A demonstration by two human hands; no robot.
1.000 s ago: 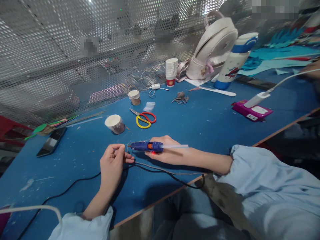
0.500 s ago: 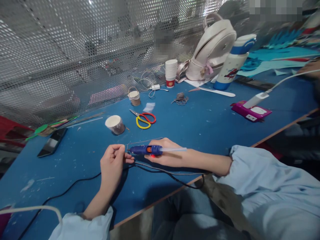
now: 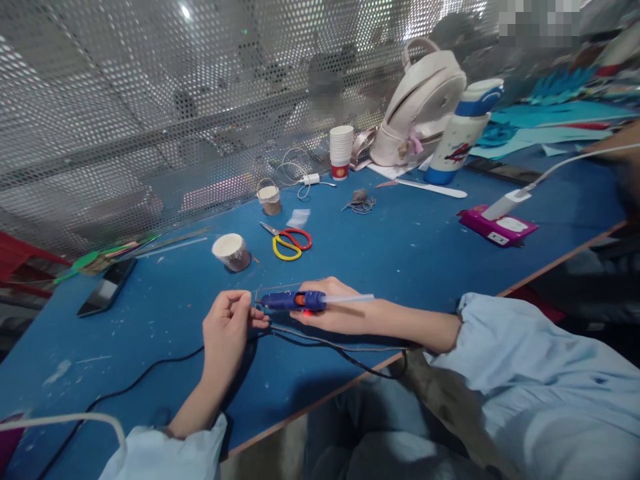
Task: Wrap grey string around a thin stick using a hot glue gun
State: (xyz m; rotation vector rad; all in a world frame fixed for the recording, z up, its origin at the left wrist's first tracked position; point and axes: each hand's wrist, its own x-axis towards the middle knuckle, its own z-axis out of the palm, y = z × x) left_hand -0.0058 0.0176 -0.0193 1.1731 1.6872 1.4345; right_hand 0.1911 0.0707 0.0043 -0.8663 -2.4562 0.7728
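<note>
My right hand [image 3: 333,313] is wrapped round a blue hot glue gun [image 3: 290,301], its nozzle pointing left. A clear glue stick [image 3: 350,298] juts from the gun's back end, and a small red light glows below its body. Right at the nozzle, my left hand [image 3: 231,320] pinches thumb and forefinger on what looks like a thin grey cord [image 3: 340,346]; its lower stretch runs right along the table beneath my right wrist. The exact spot between my left fingertips is too small to make out. A black power cable [image 3: 165,360] passes under both hands.
Beyond my hands are a white-topped roll [image 3: 232,253], red-and-yellow scissors [image 3: 291,241], a small basket-like cup [image 3: 270,199] and a grey yarn bundle [image 3: 360,201]. Paper cups [image 3: 341,152], a backpack [image 3: 423,107] and a bottle [image 3: 459,137] stand behind. A purple power strip [image 3: 500,225] lies right, a phone [image 3: 107,288] left.
The camera view has shifted slightly, so the scene sits a little lower. Both hands hold nearly the same pose, with the glue gun's nozzle still at my left fingertips.
</note>
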